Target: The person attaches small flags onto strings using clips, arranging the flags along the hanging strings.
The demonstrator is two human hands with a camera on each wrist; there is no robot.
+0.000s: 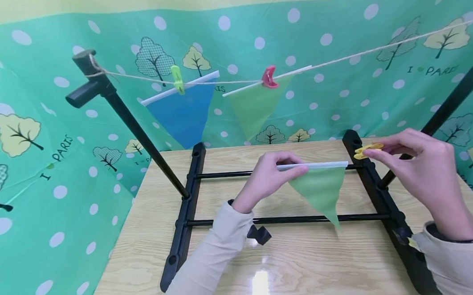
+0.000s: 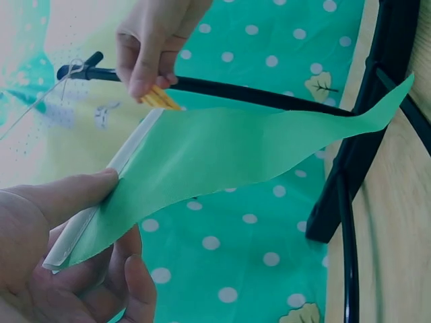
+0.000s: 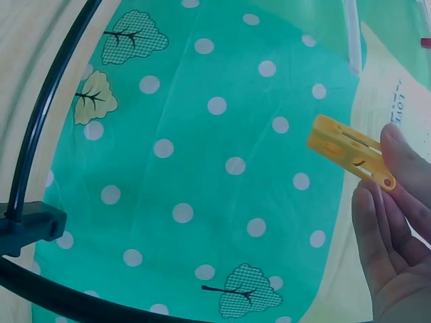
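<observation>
My left hand pinches a green triangular pennant by its white top edge, thumb on one side and fingers behind. The pennant's tip hangs down and curls to the right in the head view. My right hand pinches a yellow clothespin between thumb and fingers, to the right of the pennant. Above both hands, a white string runs across. A light green clothespin holds a blue pennant on it, and a pink clothespin holds another green pennant.
A black frame stands on the wooden table, with a left post, a right post and two crossbars low over the tabletop. Behind it hangs a teal cloth printed with dots and trees. A small black piece shows beside the left sleeve.
</observation>
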